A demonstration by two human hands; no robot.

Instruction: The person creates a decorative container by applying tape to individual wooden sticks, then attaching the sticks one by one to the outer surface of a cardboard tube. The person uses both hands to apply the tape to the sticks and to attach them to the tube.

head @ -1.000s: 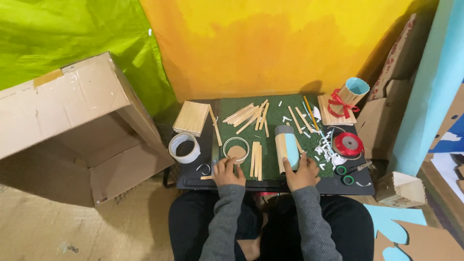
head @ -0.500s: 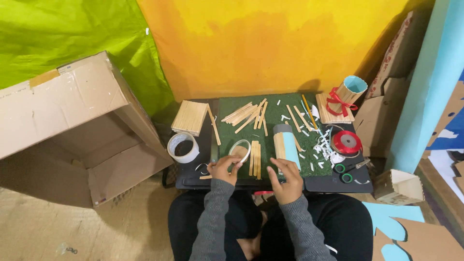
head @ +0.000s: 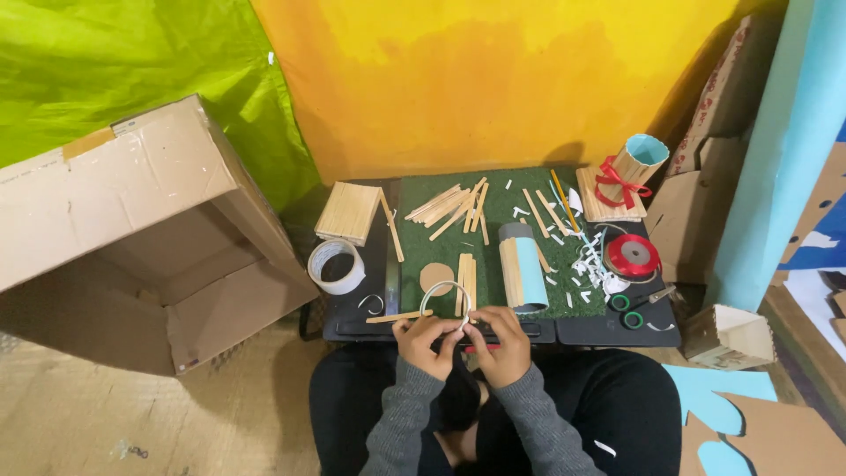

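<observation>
**Both hands drawn together on a thin ring at the counter's near edge**

Since the earlier frame, both hands have been brought together at the near edge of the counter (head: 582, 330), and the right hand has been taken off the tube. A thin pale ring (head: 443, 293) is pinched by the fingers of the left hand (head: 426, 342) and the right hand (head: 504, 342) at its lower part, while its upper arc is raised just over the near edge of the green mat (head: 493, 189). Both sets of fingers are clenched on the ring, close enough that the hands touch.

The stick-covered tube (head: 520, 271) is left lying on the mat just beyond the right hand. A round cardboard disc (head: 434, 275) and a short bundle of sticks (head: 466, 275) are seen just behind the ring. A roll of white tape (head: 336, 266) is set at the counter's left edge, and a red ribbon spool (head: 631, 256) with green-handled scissors (head: 636, 308) toward the right edge. At the far right corner a stick-wrapped cup (head: 633, 172) tied with red ribbon is placed.
</observation>
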